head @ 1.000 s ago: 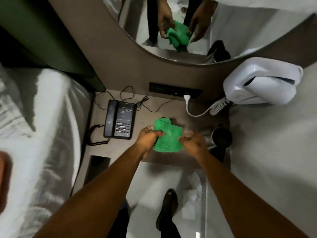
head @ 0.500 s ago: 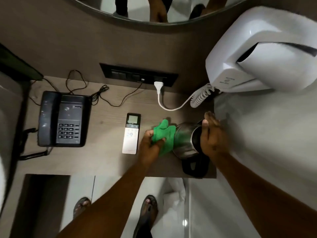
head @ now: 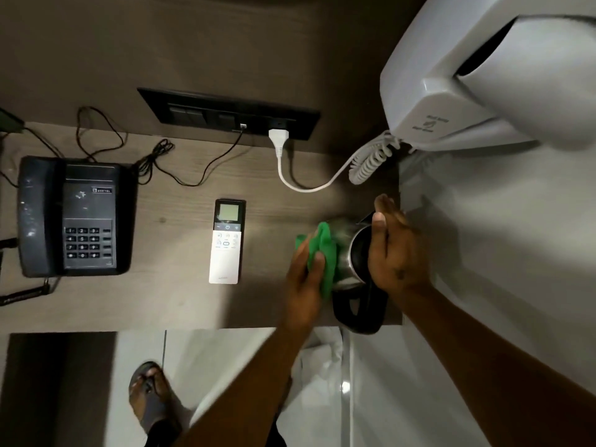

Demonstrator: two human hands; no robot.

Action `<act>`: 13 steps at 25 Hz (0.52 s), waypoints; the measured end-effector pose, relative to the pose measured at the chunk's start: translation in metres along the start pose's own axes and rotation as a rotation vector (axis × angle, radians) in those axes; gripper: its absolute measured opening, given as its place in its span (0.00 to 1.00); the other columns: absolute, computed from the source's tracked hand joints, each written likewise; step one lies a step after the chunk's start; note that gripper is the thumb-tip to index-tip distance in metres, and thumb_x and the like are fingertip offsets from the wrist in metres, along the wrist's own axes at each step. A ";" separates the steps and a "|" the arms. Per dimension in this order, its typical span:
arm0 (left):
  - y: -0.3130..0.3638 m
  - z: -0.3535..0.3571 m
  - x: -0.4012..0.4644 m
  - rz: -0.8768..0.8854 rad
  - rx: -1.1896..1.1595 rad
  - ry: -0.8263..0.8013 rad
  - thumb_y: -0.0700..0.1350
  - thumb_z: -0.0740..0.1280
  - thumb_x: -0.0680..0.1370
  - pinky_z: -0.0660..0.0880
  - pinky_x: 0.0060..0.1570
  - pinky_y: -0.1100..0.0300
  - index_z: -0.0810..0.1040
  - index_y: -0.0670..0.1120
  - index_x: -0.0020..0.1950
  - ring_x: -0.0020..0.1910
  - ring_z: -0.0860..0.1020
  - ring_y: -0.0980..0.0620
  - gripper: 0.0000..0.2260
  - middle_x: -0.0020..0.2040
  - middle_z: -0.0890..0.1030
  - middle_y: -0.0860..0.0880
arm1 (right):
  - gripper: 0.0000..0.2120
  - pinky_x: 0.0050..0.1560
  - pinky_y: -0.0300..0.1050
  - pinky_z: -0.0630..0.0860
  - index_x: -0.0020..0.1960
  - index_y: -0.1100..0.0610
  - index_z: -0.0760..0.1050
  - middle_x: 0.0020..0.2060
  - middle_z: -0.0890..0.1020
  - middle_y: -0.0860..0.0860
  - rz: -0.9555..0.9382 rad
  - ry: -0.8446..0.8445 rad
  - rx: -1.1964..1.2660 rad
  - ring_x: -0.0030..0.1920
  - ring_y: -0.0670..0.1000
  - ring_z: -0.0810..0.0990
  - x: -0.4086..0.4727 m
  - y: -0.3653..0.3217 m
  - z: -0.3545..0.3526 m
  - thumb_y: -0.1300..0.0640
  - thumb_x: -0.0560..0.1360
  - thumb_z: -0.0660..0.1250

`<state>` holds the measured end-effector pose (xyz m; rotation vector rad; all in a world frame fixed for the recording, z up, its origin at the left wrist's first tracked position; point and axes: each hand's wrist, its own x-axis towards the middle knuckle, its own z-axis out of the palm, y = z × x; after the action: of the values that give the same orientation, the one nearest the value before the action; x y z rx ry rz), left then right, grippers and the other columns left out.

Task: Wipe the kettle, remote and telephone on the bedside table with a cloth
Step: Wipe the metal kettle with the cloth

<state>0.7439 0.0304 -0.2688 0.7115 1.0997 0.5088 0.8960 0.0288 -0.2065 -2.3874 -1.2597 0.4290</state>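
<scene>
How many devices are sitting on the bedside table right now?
3: the telephone at the left, the remote in the middle, and the kettle at the right edge. None seems hidden.

Kettle [head: 344,269] flank hidden behind cloth [head: 325,250]; hairdryer [head: 451,101] cut off at top edge.
</scene>
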 end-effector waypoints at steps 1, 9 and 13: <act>-0.008 -0.002 -0.020 -0.004 0.009 0.004 0.52 0.62 0.83 0.74 0.66 0.59 0.75 0.51 0.70 0.67 0.77 0.51 0.16 0.68 0.79 0.46 | 0.23 0.72 0.57 0.65 0.70 0.62 0.67 0.69 0.72 0.59 0.004 -0.002 -0.015 0.71 0.57 0.68 0.000 0.001 0.000 0.51 0.80 0.49; 0.044 0.022 0.072 0.018 0.062 -0.126 0.41 0.62 0.83 0.74 0.68 0.52 0.74 0.38 0.70 0.63 0.78 0.47 0.16 0.68 0.78 0.40 | 0.22 0.69 0.59 0.68 0.68 0.62 0.69 0.67 0.74 0.60 -0.016 0.023 -0.011 0.69 0.58 0.71 0.002 0.003 0.003 0.52 0.80 0.50; 0.001 0.014 -0.026 -0.047 -0.039 0.035 0.60 0.61 0.80 0.74 0.68 0.47 0.68 0.51 0.75 0.67 0.76 0.48 0.25 0.70 0.74 0.46 | 0.22 0.69 0.58 0.68 0.69 0.61 0.69 0.67 0.75 0.58 -0.008 0.041 -0.020 0.69 0.56 0.71 0.000 0.002 0.000 0.51 0.81 0.50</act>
<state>0.7472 0.0092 -0.2477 0.6437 1.1335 0.5026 0.8970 0.0282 -0.2075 -2.3943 -1.2607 0.3651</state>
